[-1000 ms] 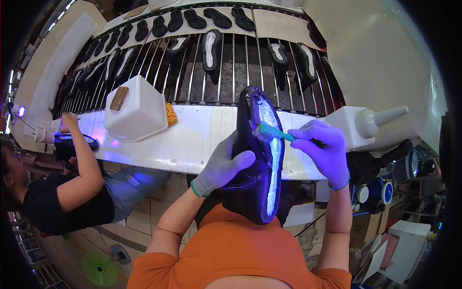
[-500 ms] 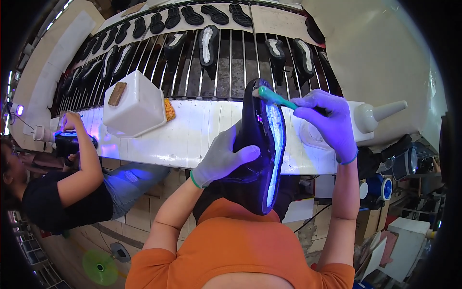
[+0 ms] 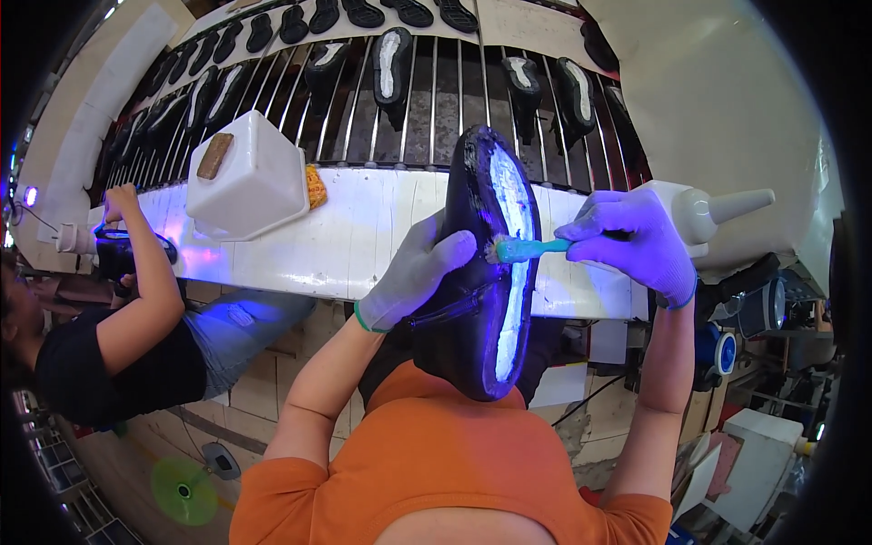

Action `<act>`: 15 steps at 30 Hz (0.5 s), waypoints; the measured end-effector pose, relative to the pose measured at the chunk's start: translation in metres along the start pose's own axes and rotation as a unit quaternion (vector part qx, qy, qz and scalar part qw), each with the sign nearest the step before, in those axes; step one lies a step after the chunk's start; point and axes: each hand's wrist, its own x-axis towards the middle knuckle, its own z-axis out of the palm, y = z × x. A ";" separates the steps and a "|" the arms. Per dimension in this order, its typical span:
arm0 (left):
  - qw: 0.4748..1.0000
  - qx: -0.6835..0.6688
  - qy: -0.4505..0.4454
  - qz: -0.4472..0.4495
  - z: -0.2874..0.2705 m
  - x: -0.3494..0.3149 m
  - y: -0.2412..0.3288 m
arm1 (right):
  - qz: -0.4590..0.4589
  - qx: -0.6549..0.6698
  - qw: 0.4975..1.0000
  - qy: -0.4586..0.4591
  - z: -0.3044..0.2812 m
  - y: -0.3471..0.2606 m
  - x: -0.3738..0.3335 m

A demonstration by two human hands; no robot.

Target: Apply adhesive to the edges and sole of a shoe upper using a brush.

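Observation:
My gloved left hand [image 3: 411, 272] grips a black shoe upper [image 3: 454, 336] by its side, with the bottom turned up toward me. A white strip runs down the middle of that bottom, lit blue-violet. Between the fingers of my gloved right hand [image 3: 631, 238] is a small teal-handled brush [image 3: 527, 249]. Its bristles touch the black edge of the bottom, close to my left thumb, and the handle crosses the white strip. The toe or heel shape of each end is hard to tell.
A white box-shaped container [image 3: 250, 182] stands on the white bench ledge [image 3: 363, 272], an orange sponge-like block [image 3: 315, 186] beside it. A white spouted bottle [image 3: 695, 218] lies at right. Beyond, a roller conveyor [image 3: 436, 100] carries several shoes and soles. A co-worker [image 3: 118, 354] works at left.
The brush has moved from the shoe's far end down to the middle of its left edge. The shoe has tilted slightly, showing more of its bottom.

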 end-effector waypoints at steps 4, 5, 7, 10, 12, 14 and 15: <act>1.000 0.009 0.023 0.018 -0.005 0.002 -0.004 | 0.025 0.005 0.999 -0.039 0.002 0.000 -0.005; 1.000 0.007 0.024 0.016 -0.006 0.003 -0.005 | 0.027 0.006 0.999 -0.041 0.005 0.001 -0.007; 0.998 0.025 0.044 0.025 -0.007 0.004 -0.006 | 0.011 0.043 0.999 -0.024 0.012 0.003 -0.013; 0.998 0.005 0.056 0.014 -0.007 0.002 -0.003 | 0.008 0.047 0.997 -0.056 0.020 -0.004 -0.024; 0.998 0.014 0.065 0.019 -0.006 0.002 -0.002 | 0.006 0.068 0.996 -0.058 0.026 -0.012 -0.033; 0.997 0.021 0.074 0.022 -0.007 0.004 -0.003 | 0.027 0.068 0.987 -0.145 0.027 -0.017 -0.036; 0.997 0.021 0.070 0.022 -0.005 0.003 -0.002 | 0.048 0.096 0.985 -0.136 0.027 -0.019 -0.038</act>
